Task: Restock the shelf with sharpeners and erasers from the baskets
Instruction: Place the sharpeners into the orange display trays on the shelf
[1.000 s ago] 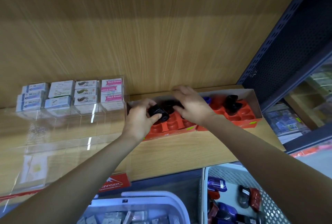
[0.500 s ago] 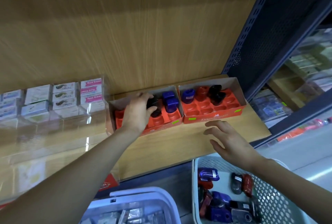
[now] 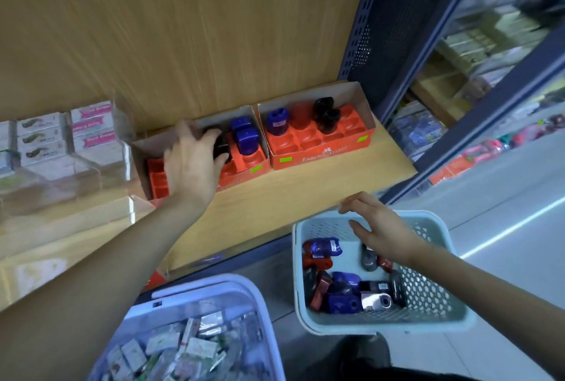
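**Right hand drops from the shelf to the sharpener basket; left stays on the black sharpener**

The wooden shelf (image 3: 305, 194) runs across the middle of the frame, and the view now tilts lower than half a second ago, so both baskets show more fully. The lavender eraser basket (image 3: 214, 284) sits at the bottom left. The pale blue sharpener basket (image 3: 434, 301) is at the lower right, with loose blue, red and black sharpeners inside.

At the centre of the shelf, the left orange tray (image 3: 244, 171) and the right orange tray (image 3: 324, 155) stand side by side and touching, as before. Stacked eraser boxes (image 3: 91, 126) remain at the left edge of the frame.

The left hand (image 3: 195, 163) is still in the left tray, fingers and thumb curled round the black sharpener (image 3: 221, 145), just beside two blue sharpeners (image 3: 246, 136).

The right hand (image 3: 379, 230), which hovered above the shelf's front edge a moment ago, has come down over the far rim of the sharpener basket. Its fingers are loosely spread and it holds nothing.
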Motion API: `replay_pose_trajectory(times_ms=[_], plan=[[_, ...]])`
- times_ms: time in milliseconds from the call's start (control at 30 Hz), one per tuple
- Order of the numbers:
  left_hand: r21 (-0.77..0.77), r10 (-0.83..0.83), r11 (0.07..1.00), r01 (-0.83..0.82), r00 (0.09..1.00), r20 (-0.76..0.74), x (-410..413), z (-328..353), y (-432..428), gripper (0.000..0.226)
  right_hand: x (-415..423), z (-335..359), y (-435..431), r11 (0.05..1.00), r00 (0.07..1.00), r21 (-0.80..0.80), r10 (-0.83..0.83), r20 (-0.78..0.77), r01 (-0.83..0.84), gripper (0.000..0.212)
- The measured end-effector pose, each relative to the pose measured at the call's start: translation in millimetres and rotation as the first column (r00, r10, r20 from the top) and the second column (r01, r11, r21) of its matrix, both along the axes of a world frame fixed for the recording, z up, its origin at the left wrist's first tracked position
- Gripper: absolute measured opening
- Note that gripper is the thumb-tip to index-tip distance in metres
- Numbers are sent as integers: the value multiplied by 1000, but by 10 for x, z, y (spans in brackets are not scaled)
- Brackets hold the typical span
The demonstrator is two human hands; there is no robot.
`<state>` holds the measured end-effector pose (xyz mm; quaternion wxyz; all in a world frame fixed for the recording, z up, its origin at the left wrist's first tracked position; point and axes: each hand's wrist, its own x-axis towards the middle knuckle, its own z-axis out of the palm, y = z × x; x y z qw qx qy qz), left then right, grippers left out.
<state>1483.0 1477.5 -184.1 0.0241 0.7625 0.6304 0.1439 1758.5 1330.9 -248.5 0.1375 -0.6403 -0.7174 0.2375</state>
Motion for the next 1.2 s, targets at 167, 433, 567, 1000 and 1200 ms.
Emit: replay_pose_trajectory(times_ms=[167,433,567,1000,1200], plan=[[-79,-276,946,314,909,312,338,-167,-652,22,269,-183,-302,968,993,-221,-106,56,116,26],[-710,-334,545,445,893,303,1262,-1225,-1214,29,640,-843,-730,786,974,-588,-227,8,188,27],[-848,-292,430,309,937,193,1465,-1622,-1272,51,553,-1247,-772,719,993,-691,-118,-21,71,46],[-836,-690,359,415,721,62,1451,-2078,-1544,82,546,-1564,-722,754,942,-657,214,257,8,68],[-872,-646,319,371,758,86,1483,-2039,-1525,66,512,-1560,-790,729,997,-681,-60,46,75,72]])
